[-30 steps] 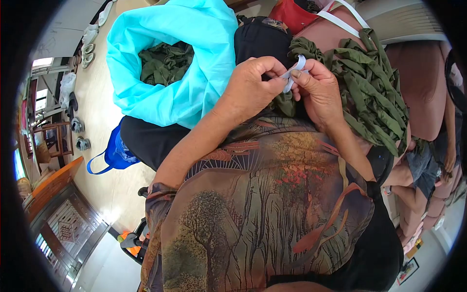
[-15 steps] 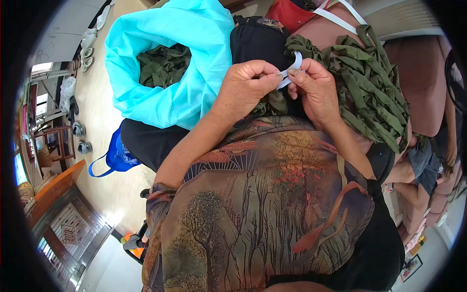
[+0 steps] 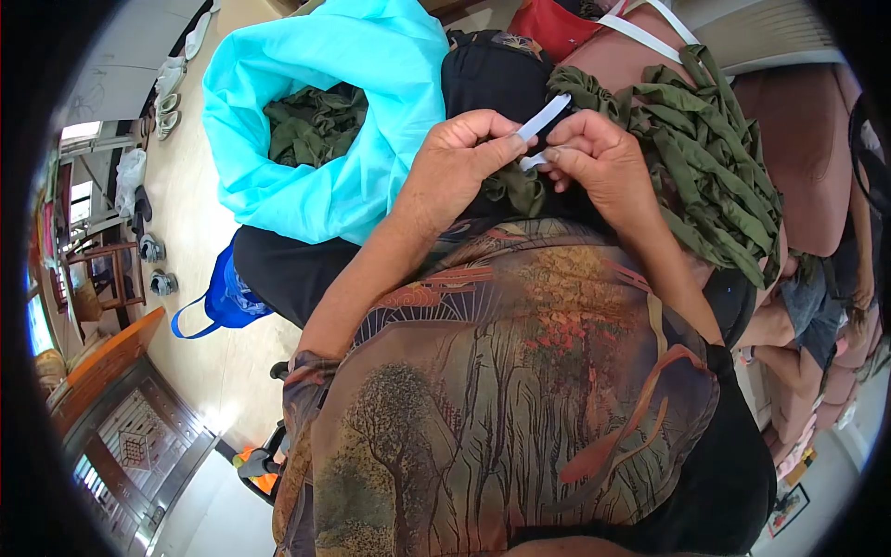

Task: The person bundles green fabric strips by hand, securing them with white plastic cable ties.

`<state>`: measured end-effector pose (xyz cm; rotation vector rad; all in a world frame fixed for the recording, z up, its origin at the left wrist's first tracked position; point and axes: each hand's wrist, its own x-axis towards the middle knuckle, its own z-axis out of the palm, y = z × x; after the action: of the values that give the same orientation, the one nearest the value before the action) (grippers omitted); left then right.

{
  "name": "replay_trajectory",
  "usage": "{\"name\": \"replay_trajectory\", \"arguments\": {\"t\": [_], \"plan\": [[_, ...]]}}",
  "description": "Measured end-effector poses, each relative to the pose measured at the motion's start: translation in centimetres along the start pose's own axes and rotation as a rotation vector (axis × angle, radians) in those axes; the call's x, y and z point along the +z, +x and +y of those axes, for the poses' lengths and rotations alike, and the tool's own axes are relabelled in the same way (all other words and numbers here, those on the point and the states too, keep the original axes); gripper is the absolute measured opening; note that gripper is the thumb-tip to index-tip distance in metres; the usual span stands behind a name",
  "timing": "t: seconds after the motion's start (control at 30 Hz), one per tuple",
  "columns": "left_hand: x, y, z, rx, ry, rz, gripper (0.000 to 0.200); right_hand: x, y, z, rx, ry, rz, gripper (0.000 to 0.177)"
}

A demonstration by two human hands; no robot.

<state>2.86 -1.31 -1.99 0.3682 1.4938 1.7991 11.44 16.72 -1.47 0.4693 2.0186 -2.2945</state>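
Observation:
My left hand point(image 3: 461, 160) pinches a narrow white elastic band point(image 3: 546, 118) between thumb and forefinger, and one end of the band sticks up past the fingertips. Close beside it, my right hand point(image 3: 603, 165) has thumb and fingers pressed together on the band's other short end. Dark green gathered cloth point(image 3: 520, 192) hangs just below both hands, over my black-clad lap. To the right lies a heap of green fabric strips point(image 3: 701, 148). A turquoise cloth bag point(image 3: 404, 111) stands open at the left, with more green cloth point(image 3: 316, 125) inside it.
A blue bag point(image 3: 225, 292) rests on the pale floor at the left. Pink-brown seats point(image 3: 798, 158) stretch along the right, where a seated person's legs point(image 3: 780, 357) show. A red bag point(image 3: 557, 28) with white straps is at the top. Several shoes point(image 3: 167, 111) line the far left.
The band was bent in a curve between the fingertips; now it is straighter and points up right from my left hand. The right fingertips have moved down to its lower end.

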Motion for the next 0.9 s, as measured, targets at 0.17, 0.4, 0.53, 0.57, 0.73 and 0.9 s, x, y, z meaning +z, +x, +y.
{"name": "replay_trajectory", "arguments": {"t": [0.17,0.4,0.53,0.57,0.73,0.9], "plan": [[-0.1,-0.1,0.1,0.09,-0.085,-0.073,0.01,0.3,0.7,2.3,-0.232,-0.315,0.048,0.008],[0.1,-0.2,0.4,-0.07,0.076,-0.103,0.011,0.6,1.0,1.5,-0.778,-0.82,0.178,0.008],[-0.3,0.1,0.0,-0.103,0.13,-0.106,0.01,-0.3,-0.3,1.4,-0.747,-0.734,0.069,0.01],[-0.1,0.0,0.0,-0.094,0.14,-0.117,0.01,-0.9,-0.8,1.0,-0.709,-0.67,0.032,0.01],[-0.1,0.0,-0.3,-0.045,0.046,-0.1,0.011,-8.3,-6.5,0.2,-0.32,-0.704,0.327,0.015],[-0.1,0.2,-0.5,0.006,0.01,-0.086,0.015,-15.0,-14.0,6.2,0.014,-1.051,0.356,0.015]]}}
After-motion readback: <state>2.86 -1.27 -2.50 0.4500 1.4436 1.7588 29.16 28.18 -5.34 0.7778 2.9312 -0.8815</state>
